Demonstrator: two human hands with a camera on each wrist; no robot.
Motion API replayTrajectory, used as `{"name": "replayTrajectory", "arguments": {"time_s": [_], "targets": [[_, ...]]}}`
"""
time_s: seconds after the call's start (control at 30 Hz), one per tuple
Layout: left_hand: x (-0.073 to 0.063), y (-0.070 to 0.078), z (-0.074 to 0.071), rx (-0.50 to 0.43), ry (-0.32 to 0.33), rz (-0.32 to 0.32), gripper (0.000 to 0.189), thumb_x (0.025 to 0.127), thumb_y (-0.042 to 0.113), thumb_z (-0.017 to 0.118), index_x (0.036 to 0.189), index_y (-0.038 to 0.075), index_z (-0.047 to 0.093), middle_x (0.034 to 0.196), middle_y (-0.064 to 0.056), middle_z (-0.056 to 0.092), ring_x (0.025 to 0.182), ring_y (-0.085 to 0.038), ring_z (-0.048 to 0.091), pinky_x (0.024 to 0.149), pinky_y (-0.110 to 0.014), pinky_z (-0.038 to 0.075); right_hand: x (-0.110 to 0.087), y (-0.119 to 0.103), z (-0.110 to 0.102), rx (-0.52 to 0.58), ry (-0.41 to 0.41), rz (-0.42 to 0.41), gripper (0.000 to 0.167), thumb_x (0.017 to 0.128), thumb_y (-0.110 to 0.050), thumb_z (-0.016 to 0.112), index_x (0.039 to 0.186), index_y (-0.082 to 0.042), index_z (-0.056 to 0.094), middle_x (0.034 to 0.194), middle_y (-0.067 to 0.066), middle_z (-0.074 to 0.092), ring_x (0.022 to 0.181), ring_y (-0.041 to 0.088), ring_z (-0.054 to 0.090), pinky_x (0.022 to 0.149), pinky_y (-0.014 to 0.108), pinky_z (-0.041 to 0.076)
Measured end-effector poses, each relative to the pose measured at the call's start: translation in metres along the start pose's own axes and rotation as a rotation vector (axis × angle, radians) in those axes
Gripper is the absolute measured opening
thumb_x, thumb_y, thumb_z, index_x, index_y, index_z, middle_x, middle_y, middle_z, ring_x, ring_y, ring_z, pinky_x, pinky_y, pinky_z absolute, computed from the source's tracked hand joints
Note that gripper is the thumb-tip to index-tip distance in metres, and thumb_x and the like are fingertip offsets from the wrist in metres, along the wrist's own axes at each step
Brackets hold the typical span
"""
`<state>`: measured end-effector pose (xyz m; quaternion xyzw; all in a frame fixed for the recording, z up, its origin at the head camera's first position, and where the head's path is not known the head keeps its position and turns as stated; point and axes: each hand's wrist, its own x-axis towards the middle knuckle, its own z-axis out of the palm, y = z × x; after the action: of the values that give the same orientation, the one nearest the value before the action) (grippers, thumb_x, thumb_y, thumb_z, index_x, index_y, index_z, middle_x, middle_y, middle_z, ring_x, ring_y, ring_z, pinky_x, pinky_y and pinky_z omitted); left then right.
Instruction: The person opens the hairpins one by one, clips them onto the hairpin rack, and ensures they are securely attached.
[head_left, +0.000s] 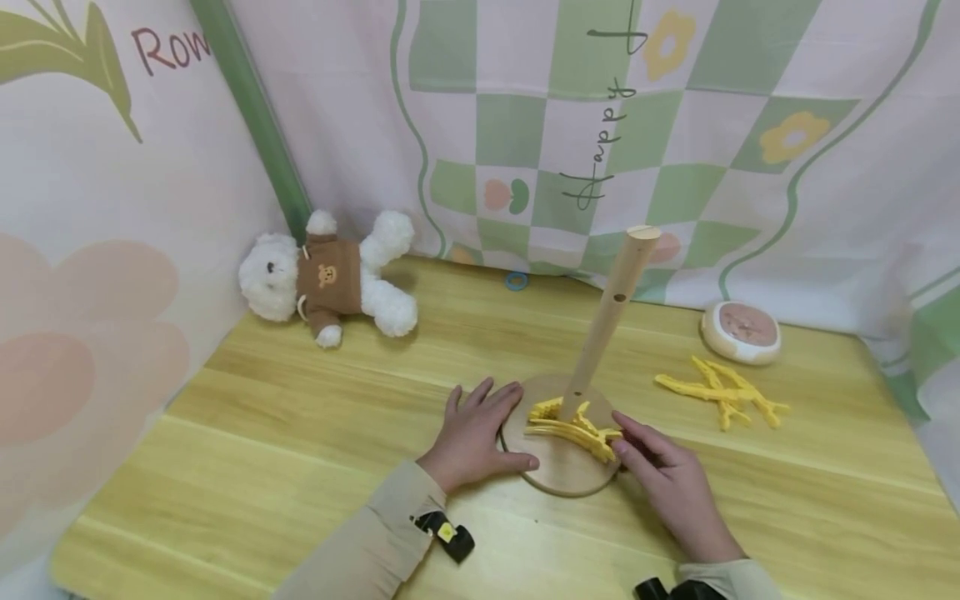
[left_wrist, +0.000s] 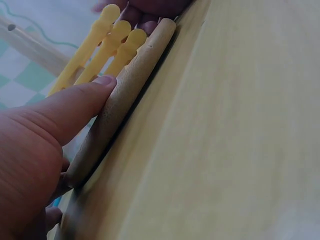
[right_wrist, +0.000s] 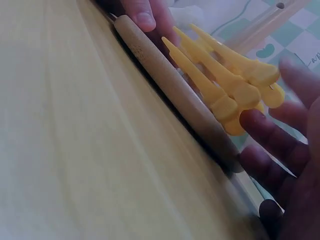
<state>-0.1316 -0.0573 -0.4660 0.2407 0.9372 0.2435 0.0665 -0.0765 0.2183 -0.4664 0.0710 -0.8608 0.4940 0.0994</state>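
A round wooden base (head_left: 558, 479) lies on the table with a wooden post (head_left: 611, 312) rising from it; two dark holes show in the post. Around the post's foot sit several yellow branch-like plastic pieces (head_left: 573, 429), curved and knobbed at the ends. My left hand (head_left: 471, 440) spreads along the base's left side, its thumb resting on the near rim (left_wrist: 120, 97). On the right, my right hand (head_left: 671, 479) has its thumb and fingers loosely bent beside the ends of the yellow pieces (right_wrist: 235, 95), fingertips right at the base's edge.
More yellow branch-like pieces (head_left: 720, 392) lie crossed on the table to the right. Behind them is a white and pink rounded object (head_left: 742, 332). A white plush toy in a brown top (head_left: 330, 275) lies back left. A small blue ring (head_left: 516, 281) lies by the curtain (head_left: 510, 133).
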Motion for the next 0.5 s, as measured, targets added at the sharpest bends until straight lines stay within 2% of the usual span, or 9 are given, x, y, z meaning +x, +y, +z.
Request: {"name": "replayTrajectory", "arguments": {"time_s": [0.17,0.37,0.5], "targets": [[0.0003,-0.0002,-0.0001,-0.003,0.006,-0.003,0.102,0.078,0.066,0.074,0.157,0.017,0.035,0.162,0.003,0.032,0.152,-0.029,0.018,0.119,-0.063,0.003,-0.0014,-0.0008,-0.0038,0.062,-0.019,0.089,0.053,0.081,-0.006,0.083,0.13,-0.001,0.065,0.1,0.009,0.075,0.082,0.005,0.065,0.071,0.018,0.053],[-0.0004,0.0001,0.0,-0.004,0.006,0.0,0.102,0.078,0.066,0.075,0.157,0.016,0.035,0.162,0.003,0.032,0.152,-0.029,0.019,0.119,-0.063,0.003,-0.0049,0.0025,-0.0055,0.136,-0.021,0.13,0.042,0.081,-0.004,0.083,0.12,0.002,0.069,0.103,0.006,0.076,0.083,0.008,0.066,0.07,0.019,0.055],[-0.0011,0.0003,-0.0014,-0.008,0.008,-0.005,0.102,0.078,0.066,0.075,0.157,0.016,0.035,0.162,0.003,0.033,0.152,-0.029,0.019,0.119,-0.062,0.003,-0.005,0.0021,-0.0048,0.144,-0.006,0.13,0.04,0.082,-0.004,0.082,0.12,0.002,0.07,0.104,0.002,0.076,0.084,0.007,0.067,0.072,0.018,0.055]]}}
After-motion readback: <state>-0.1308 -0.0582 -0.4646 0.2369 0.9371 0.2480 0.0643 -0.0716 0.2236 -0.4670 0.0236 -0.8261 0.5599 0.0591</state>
